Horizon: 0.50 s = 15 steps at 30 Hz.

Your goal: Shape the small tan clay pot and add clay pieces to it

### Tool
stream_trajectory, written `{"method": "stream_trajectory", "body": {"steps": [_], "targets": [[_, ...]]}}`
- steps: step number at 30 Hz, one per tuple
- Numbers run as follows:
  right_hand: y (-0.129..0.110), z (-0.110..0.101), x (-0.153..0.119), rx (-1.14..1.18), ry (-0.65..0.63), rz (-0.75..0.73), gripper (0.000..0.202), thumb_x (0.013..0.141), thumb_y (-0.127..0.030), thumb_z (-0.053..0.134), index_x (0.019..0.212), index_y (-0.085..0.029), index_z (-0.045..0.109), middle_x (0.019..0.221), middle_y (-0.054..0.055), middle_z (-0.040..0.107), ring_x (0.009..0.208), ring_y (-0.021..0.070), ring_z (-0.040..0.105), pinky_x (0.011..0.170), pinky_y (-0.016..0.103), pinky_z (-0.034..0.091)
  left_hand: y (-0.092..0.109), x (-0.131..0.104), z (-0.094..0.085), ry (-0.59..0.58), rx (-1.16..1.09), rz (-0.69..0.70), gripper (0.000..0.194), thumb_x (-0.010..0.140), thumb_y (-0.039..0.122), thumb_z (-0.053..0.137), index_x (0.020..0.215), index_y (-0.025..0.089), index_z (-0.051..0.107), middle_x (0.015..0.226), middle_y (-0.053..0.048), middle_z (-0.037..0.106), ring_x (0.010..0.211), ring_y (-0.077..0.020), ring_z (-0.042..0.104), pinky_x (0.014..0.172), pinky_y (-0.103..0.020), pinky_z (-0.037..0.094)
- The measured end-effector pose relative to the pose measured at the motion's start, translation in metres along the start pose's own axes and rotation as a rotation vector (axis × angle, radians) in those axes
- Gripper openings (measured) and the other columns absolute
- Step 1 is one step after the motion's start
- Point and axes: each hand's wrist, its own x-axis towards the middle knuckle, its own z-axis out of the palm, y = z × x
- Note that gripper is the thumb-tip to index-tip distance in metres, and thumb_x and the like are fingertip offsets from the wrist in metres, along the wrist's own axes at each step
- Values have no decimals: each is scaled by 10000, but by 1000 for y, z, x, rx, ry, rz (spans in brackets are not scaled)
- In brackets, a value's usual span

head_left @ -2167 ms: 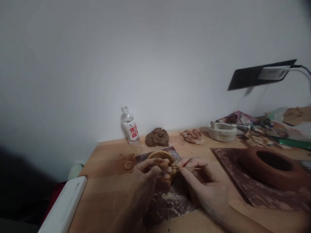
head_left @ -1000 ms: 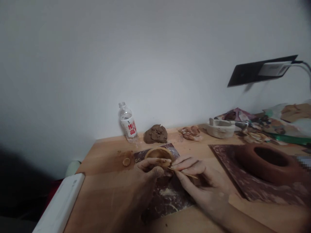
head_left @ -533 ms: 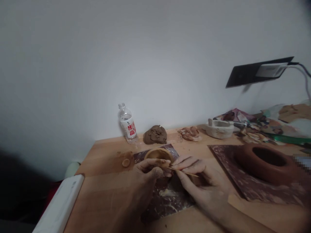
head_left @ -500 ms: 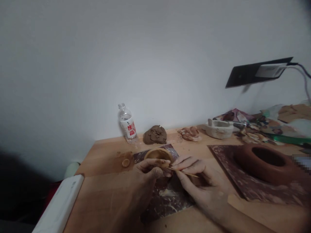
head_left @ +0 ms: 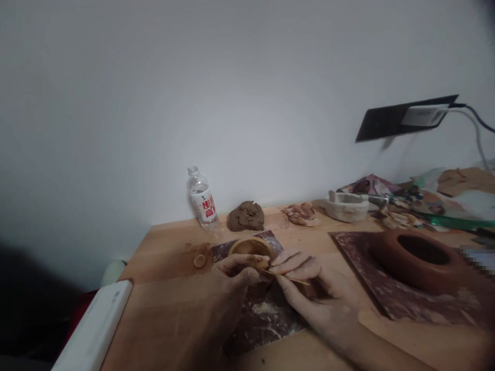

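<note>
A thin pale stick (head_left: pixel 297 280) is pinched between the thumb and fingers of my right hand (head_left: pixel 313 288). Its tip meets a small tan clay piece (head_left: pixel 262 264), which my left hand (head_left: pixel 235 281) grips between thumb and fingers. Just behind both hands, a round tan bowl (head_left: pixel 251 246) rests on a dark, smeared board (head_left: pixel 266 322); the hands hide its front side.
At the back stand a water bottle (head_left: pixel 203 202), a brown clay lump (head_left: pixel 246 216), crumpled material (head_left: pixel 301 214) and a whitish bowl (head_left: pixel 347 207). A reddish ring-shaped clay form (head_left: pixel 417 260) lies on a board at right. A white box (head_left: pixel 95 327) sits at left.
The right hand and the stick have shifted slightly left. The whole view has also moved a little. Both hands keep their grips.
</note>
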Motion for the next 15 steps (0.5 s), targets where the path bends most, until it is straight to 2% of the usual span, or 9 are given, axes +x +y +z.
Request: {"method": "stream_trajectory", "body": {"steps": [8, 15], "targets": [[-2, -1, 2, -17, 7, 0, 264, 748, 41, 600, 818, -215, 595, 744, 22, 673, 766, 177, 663, 683, 343, 572, 0, -1, 3, -6, -8, 16, 272, 438, 297, 913, 629, 171, 767, 679, -65, 762, 543, -161, 693, 581, -239, 587], [-2, -1, 3, 37, 15, -4, 281, 740, 61, 604, 817, -210, 596, 790, 17, 694, 781, 177, 680, 749, 375, 577, -3, 0, 1, 25, -4, -13, 309, 428, 278, 919, 685, 181, 778, 689, -55, 764, 576, -174, 710, 574, -238, 599]]}}
